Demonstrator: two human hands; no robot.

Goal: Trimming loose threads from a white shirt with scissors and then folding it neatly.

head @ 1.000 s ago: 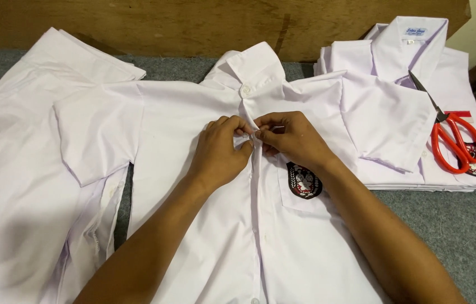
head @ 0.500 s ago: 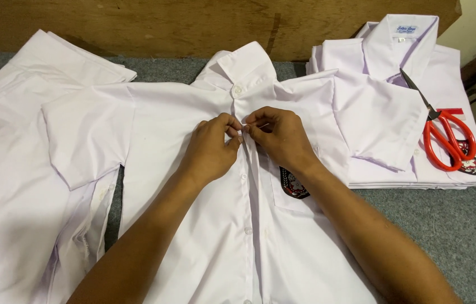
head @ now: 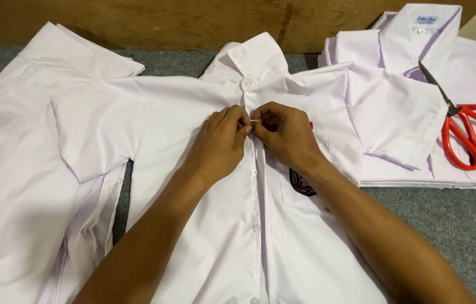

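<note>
A white short-sleeved shirt [head: 204, 101] lies face up on the grey surface, collar toward the far edge, with a dark badge [head: 301, 183] on its chest pocket. My left hand [head: 221, 143] and my right hand [head: 286, 132] meet on the button placket just below the collar button. Both pinch the shirt's front edges, fingertips touching around a small white button. Further buttons run down the placket between my forearms.
A stack of folded white shirts [head: 396, 112] sits at the right, with red-handled scissors [head: 466, 132] lying on top. Another white shirt [head: 18, 169] is spread at the left. A wooden board [head: 153, 22] runs along the back. Grey felt [head: 463, 225] covers the table.
My hands stay pinched together on the placket. The view has shifted, so the shirt and hands sit slightly lower and more central than a second ago.
</note>
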